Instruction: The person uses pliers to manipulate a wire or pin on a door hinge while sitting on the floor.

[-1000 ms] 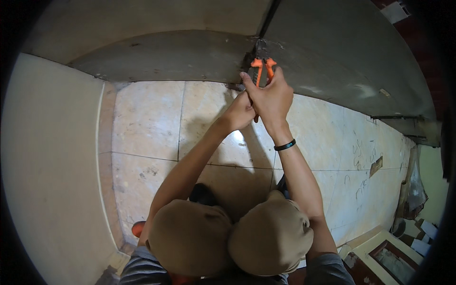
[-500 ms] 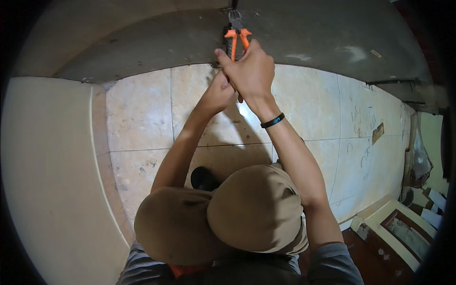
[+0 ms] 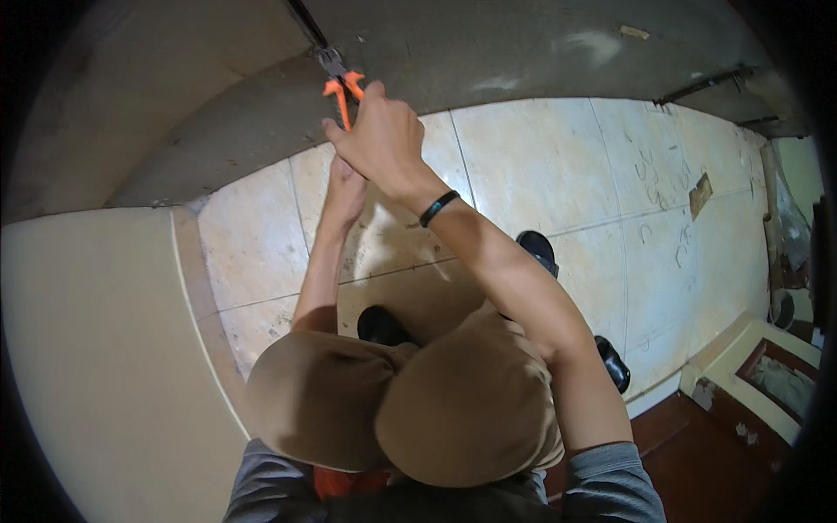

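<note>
My right hand (image 3: 384,138), with a dark band on the wrist, is closed round the orange handles of a pair of pliers (image 3: 342,87). The pliers' dark metal jaws point away from me and meet the lower end of a thin dark strip (image 3: 309,22) on the grey upright surface. Just below and partly behind the right hand is my left hand (image 3: 347,185). Its fingers look closed near the lower end of the handles, but the right hand covers what they hold. Both arms reach forward past my bent knees.
The grey surface (image 3: 488,52) rises from pale floor tiles (image 3: 540,174) with dark marks. A cream wall or panel (image 3: 87,331) stands at my left. Dark shoes (image 3: 538,250) are by my knees. At lower right lies a cream-framed panel (image 3: 741,375) beside a dark red floor.
My view has turned, so the hands and pliers now appear farther left, with the pliers slanting. The right hand still grips the pliers, and their jaws stay at the dark strip.
</note>
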`<state>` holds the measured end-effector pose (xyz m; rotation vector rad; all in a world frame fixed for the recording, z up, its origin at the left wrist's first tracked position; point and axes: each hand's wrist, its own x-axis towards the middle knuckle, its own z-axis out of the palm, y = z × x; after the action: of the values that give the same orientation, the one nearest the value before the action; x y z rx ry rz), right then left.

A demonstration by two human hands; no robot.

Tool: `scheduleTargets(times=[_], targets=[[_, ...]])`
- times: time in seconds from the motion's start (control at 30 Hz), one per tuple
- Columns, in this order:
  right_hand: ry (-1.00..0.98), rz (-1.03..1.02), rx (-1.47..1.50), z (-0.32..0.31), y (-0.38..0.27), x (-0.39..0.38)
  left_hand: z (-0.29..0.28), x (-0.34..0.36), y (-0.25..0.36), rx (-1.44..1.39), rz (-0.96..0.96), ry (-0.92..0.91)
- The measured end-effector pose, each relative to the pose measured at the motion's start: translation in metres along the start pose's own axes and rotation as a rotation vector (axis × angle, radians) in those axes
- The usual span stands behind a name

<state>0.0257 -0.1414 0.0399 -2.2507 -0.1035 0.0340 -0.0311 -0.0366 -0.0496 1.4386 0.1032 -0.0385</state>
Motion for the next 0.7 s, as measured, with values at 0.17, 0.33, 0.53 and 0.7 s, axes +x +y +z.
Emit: scheduleTargets(times=[0.17, 0.33, 0.53, 0.7], targets=[[-0.006, -0.068, 0.037, 0.004, 0.024, 0.0, 0.005, -0.006, 0.012, 0.158, 0.031, -0.126], [-0.176, -0.013, 0.029, -0.024, 0.059, -0.012, -0.011, -0.035, 0.053, 0.767, -0.121, -0.386], [-0.293, 0.187, 0.144, -0.064, 0.134, -0.027, -0.097, -0.107, 0.108, 0.631, -0.042, 0.076], [-0.154, 0.305, 0.139, -0.112, 0.17, -0.061, -0.111, -0.103, 0.17, 0.671, 0.132, 0.232]])
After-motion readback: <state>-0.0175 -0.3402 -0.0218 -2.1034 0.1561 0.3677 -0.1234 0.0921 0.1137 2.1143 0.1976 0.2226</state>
